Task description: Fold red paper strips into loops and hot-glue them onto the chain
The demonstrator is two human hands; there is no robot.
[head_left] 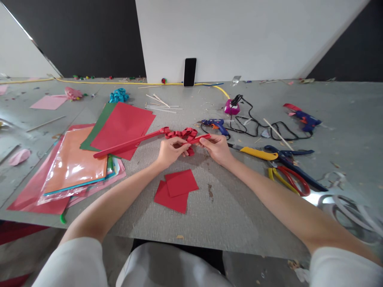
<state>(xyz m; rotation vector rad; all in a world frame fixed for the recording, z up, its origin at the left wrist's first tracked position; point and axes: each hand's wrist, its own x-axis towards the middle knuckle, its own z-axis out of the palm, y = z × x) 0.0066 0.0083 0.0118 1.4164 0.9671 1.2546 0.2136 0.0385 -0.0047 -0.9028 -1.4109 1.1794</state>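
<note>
A narrow folded strip of red paper (198, 139) is stretched between my two hands. My left hand (172, 151) pinches its left end, thumb on top. At the other end, my right hand (217, 147) grips it between thumb and fingers. Just behind my hands lies a red curled-paper flower (181, 132), partly hidden by them. Its long red stem (128, 145) runs left across red sheets (124, 127). Nearer to me, two red paper squares (182, 185) overlap on the grey table.
A blue glue gun (216, 124) and its black cord lie behind my right hand; another glue gun (306, 119) is farther right. A yellow-handled saw (257, 153), pliers and scissors (291, 179) lie beside my right forearm. A phone (190, 72) leans on the wall.
</note>
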